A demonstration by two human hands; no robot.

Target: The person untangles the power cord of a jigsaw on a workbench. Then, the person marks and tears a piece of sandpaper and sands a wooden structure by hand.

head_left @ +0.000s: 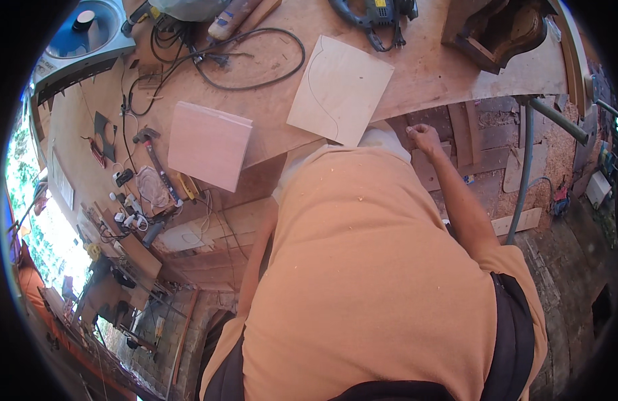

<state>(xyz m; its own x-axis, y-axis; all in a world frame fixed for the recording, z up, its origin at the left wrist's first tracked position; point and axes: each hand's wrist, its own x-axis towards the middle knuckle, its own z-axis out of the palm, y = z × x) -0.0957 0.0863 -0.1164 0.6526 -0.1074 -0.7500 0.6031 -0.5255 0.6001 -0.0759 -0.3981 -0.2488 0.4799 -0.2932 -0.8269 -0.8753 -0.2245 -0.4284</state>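
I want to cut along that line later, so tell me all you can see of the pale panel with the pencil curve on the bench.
The panel is a thin, pale, roughly square sheet, plywood by its look. It lies flat and skewed on the workbench, its near corner jutting past the bench edge. One dark curved line runs down its left part. No hand touches it; the right hand, loosely closed, is just beside and below that corner. A black cable loops left of it.

Pale plywood panel at twelve o'clock — smooth, matt, bare wood; workbench of rougher, scuffed brown board. Hammer at nine o'clock — dull metal head. Orange cloth shirt, matt, flecked with sawdust.
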